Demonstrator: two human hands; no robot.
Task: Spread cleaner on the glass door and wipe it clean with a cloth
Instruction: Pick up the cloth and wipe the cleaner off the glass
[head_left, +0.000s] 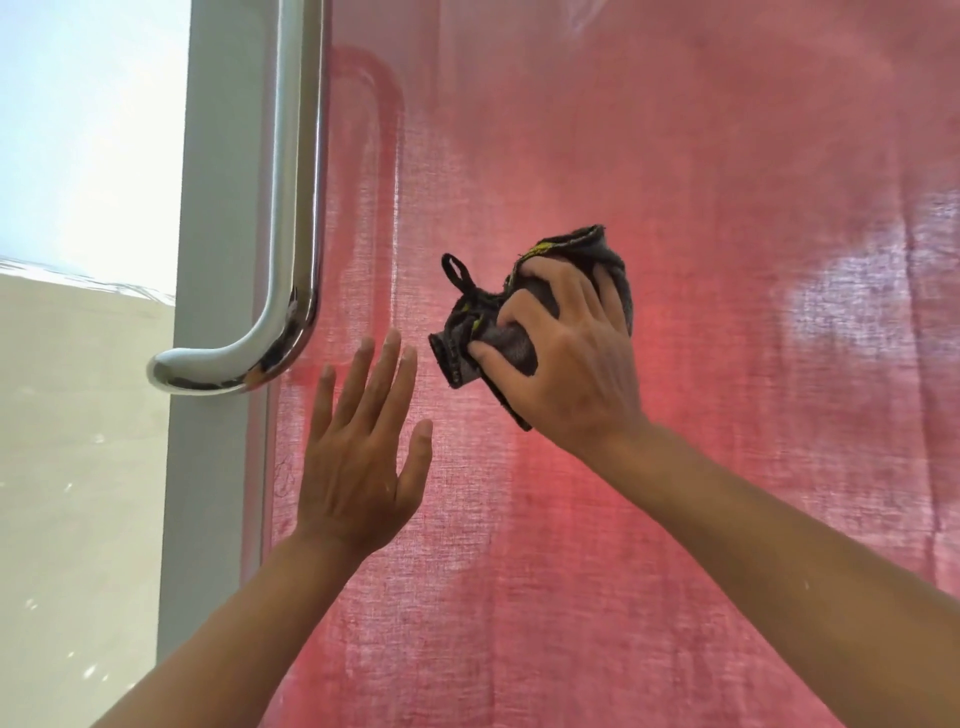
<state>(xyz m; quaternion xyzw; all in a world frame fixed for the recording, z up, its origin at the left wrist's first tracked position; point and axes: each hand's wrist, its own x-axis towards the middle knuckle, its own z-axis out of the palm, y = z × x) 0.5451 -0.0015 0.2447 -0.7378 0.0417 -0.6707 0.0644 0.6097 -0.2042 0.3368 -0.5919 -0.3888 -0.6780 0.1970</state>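
Head view: the right hand (566, 358) is gripping a bunched dark grey cloth (519, 312), fingers curled over it, and pressing it against the glass door (727, 156) (a red curtain (675, 571) is hanging behind the pane). At about 8 o'clock from the cloth, just beside it, the left hand (358, 462) is lying flat with fingers straight and spread, holding nothing. At 10 o'clock from that hand, the chrome handle (291, 208) is curving into the grey frame (218, 467).

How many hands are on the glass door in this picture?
2. The left hand lies flat, fingers straight, below the metal handle. The right hand grips the dark cloth against the glass door, further right and higher.
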